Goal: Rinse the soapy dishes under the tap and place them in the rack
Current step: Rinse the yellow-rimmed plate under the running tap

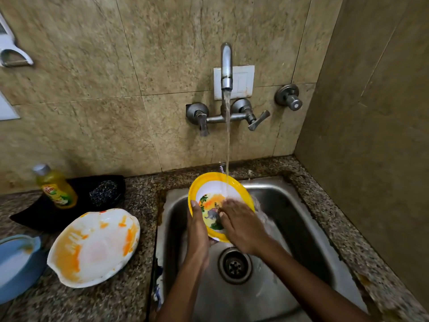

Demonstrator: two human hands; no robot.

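Note:
A yellow-rimmed plate (210,182) with a picture in its middle is tilted over the steel sink (290,205). Water runs from the wall tap (226,66) onto the plate's upper face. My left hand (197,231) grips the plate's left and lower edge, thumb on the rim. My right hand (241,226) lies flat on the plate's face, fingers spread where the stream lands. A white plate (92,247) smeared with orange residue rests on the counter to the left of the sink. No rack is in view.
A yellow dish-soap bottle (55,187) and a steel scrubber (104,192) sit on a black tray (34,217) at the back left. A blue dish (16,266) lies at the left edge. The drain (235,266) is below my hands. A side wall closes the right.

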